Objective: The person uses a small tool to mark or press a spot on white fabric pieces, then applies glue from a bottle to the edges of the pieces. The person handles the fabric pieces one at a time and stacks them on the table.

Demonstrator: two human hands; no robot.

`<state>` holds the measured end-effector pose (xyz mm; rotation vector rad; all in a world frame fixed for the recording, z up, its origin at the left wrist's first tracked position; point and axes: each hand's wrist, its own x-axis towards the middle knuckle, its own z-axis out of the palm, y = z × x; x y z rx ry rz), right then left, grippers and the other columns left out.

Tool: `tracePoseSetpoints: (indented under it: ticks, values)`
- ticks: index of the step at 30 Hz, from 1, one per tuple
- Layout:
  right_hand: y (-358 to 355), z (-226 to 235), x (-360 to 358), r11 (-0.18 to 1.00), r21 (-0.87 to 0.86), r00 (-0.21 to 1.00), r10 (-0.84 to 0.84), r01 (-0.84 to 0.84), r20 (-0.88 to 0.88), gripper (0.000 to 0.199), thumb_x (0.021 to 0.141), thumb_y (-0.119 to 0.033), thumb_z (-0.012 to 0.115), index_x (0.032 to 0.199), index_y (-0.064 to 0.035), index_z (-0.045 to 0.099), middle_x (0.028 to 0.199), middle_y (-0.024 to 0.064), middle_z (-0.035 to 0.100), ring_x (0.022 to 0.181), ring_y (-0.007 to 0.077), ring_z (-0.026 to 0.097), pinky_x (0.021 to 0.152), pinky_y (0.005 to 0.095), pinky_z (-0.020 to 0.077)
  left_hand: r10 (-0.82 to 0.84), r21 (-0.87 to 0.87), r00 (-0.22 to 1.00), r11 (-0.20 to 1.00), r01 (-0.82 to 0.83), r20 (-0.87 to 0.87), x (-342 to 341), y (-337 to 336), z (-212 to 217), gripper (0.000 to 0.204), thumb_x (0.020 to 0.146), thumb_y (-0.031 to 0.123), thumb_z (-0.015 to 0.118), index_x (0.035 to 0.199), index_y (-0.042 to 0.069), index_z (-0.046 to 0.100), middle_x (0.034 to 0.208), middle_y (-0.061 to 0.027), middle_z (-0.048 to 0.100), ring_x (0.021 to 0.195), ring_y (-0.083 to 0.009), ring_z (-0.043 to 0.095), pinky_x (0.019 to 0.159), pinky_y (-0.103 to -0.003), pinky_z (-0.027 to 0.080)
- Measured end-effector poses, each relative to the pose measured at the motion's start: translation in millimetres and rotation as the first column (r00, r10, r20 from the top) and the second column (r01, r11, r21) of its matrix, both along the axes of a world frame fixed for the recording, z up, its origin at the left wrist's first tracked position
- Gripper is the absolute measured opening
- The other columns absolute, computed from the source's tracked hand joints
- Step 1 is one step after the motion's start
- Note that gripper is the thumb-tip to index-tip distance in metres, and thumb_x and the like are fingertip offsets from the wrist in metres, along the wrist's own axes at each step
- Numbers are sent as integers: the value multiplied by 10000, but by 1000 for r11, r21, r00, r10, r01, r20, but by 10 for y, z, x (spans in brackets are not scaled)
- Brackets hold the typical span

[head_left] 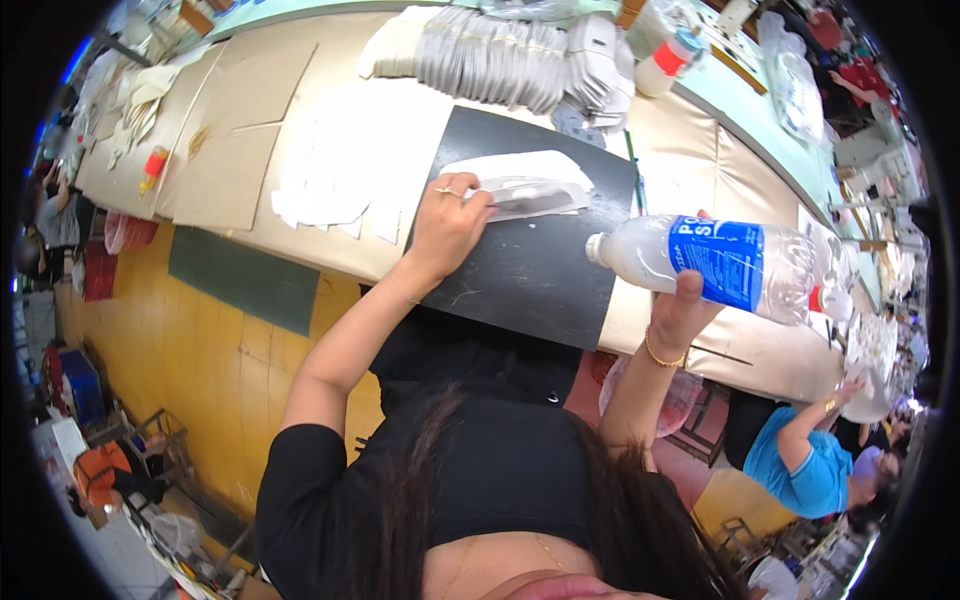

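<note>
Two hands are seen above a black mat (530,270) laid on the tabletop (330,110). The left hand (447,222) is pressed down, fingers curled, on a white shaped piece (525,185) lying on the mat's far part. The right hand (688,298) is raised to the right of the mat and closed around a clear plastic bottle (720,262) with a blue label, held on its side, cap end pointed toward the mat. Stacks of grey and white pieces (500,55) are piled beyond the mat, and loose white cut-outs (325,200) lie to its left.
</note>
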<state>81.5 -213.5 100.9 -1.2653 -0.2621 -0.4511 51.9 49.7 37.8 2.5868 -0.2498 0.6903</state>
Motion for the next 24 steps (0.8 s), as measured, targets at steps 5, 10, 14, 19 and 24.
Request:
tracePoseSetpoints:
  ticks: [5,10,14,19,24]
  values:
    - [27,69,-17,998,67,1000,-2,4,-24,906,662,-494,799,1297,-1,380,1238,200,507,1025,303,602,877,489,535,-432,-732,753,675,-96,-497,-171,-51,224,201,793,125,714,760,20,545,874,-92,634,755,-146,602,648,-292,469]
    - [46,69,-65,997,70,998,44,-41,-40,877,729,-539,726,1301,36,393,1144,174,584,1027,304,605,918,461,504,-748,-849,538,65,-524,-389,-280,-81,321,367,797,58,701,1112,-23,532,990,-86,653,867,-116,628,762,-245,507]
    - [213,-6,-169,997,-28,997,78,-78,4,794,742,-399,774,1312,7,399,1235,213,535,1062,297,590,904,430,510,-766,-855,544,14,-518,-343,-383,-129,441,535,795,36,695,1277,-34,475,1088,-80,629,941,-114,614,820,-244,495]
    - [311,69,-212,989,-117,996,88,-86,13,754,698,-282,827,1281,10,447,1173,163,572,1045,251,586,899,373,500,-747,-885,583,15,-465,-319,-463,-192,668,516,810,30,679,1286,-16,486,1102,-68,629,956,-101,608,832,-240,487]
    - [389,85,-229,995,-26,995,96,-95,38,688,659,-163,854,1245,18,543,1139,101,589,980,184,579,864,319,481,-737,-919,603,60,-389,-304,-448,-249,782,497,832,38,656,1297,-19,488,1088,-53,634,939,-81,595,821,-225,473]
